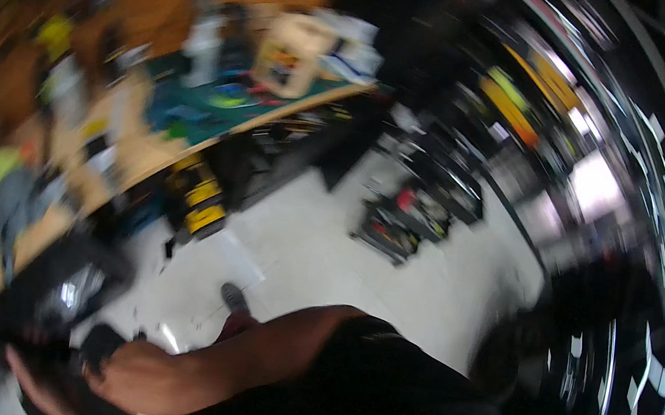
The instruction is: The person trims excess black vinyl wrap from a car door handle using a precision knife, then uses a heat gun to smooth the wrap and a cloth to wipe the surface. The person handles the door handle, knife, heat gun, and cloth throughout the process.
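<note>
My right arm, in a black sleeve, reaches across to the lower left. My right hand (115, 373) is there, its fingers curled against a small black thing (101, 343) whose kind I cannot make out. Lower and further left, my left hand (38, 389) shows as a blurred strip beside dark material; its fingers are smeared. Just beyond both hands stands a bulky black thing (61, 281) with a shiny patch, close to the wooden workbench (129, 160). Motion blur hides whether either hand touches it.
On the bench lie a green mat (234, 114), a wooden box frame (292, 56), bottles and a grey-and-yellow bundle (17, 199). A yellow-and-black case (201, 201) is below its edge. Open black toolboxes (409, 220) stand on the pale floor. A glossy dark surface curves along the right.
</note>
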### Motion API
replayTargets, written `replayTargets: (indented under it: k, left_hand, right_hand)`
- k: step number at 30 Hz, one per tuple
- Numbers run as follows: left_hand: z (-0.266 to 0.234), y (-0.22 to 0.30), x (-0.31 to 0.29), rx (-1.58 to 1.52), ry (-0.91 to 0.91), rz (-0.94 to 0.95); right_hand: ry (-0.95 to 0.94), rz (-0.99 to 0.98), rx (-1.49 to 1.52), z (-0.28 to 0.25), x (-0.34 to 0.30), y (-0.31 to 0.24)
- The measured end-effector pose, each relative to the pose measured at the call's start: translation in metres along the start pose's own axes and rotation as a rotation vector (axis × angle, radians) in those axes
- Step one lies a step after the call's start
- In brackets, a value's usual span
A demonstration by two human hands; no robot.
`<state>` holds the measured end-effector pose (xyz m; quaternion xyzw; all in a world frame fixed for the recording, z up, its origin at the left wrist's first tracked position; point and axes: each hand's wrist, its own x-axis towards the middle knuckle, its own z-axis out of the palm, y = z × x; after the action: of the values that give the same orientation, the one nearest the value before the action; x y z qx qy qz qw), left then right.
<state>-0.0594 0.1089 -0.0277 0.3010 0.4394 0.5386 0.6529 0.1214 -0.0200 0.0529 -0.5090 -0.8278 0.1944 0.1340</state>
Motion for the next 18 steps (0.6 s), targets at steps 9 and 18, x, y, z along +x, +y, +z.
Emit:
replayTargets:
  k: [9,18]
  left_hand:
    - [0.090,-0.018,0.005,0.171,-0.467,0.226]
    - [0.079,-0.027,0.044,0.089,-0.434,-0.030]
  right_hand:
    - [0.513,0.111,-0.059,0.025,-0.047,0.044]
    - [0.331,0.273,0.094,0.008,-0.051,0.067]
